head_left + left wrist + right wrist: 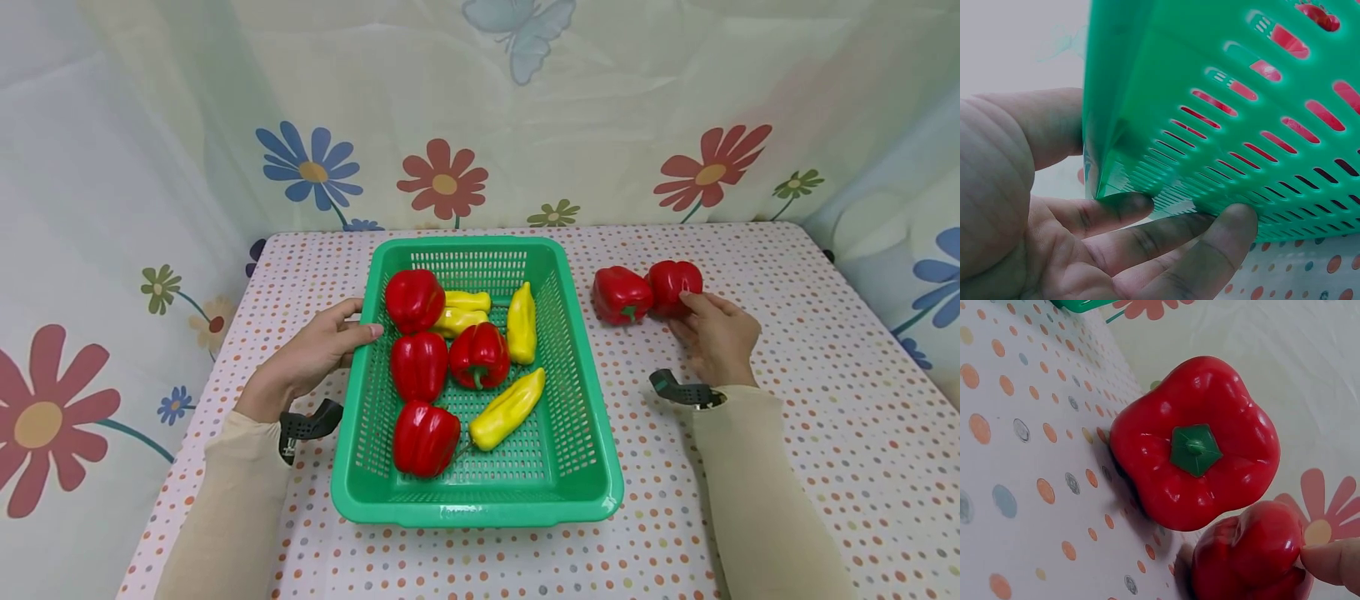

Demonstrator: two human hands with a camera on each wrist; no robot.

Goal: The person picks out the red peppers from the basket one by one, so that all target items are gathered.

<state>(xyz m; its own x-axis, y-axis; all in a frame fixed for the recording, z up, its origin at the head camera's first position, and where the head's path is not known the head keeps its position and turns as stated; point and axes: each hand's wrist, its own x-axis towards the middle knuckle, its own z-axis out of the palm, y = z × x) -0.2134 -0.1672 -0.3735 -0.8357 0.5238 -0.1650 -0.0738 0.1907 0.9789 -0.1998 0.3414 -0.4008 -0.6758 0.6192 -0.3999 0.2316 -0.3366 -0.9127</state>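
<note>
My left hand holds the left rim of a green plastic basket, thumb over the rim. In the left wrist view, its fingers lie along the slotted outer wall. At the right, my right hand grips a red bell pepper by its near right side; a fingertip presses on it in the right wrist view. Touching that pepper on the left is another red bell pepper, its green stem toward me. Inside the basket lie several red bell peppers and several long yellow peppers.
A polka-dot cloth covers the table under the basket and peppers. Flower-printed curtains hang behind and at both sides. Black wrist straps sit over beige sleeves.
</note>
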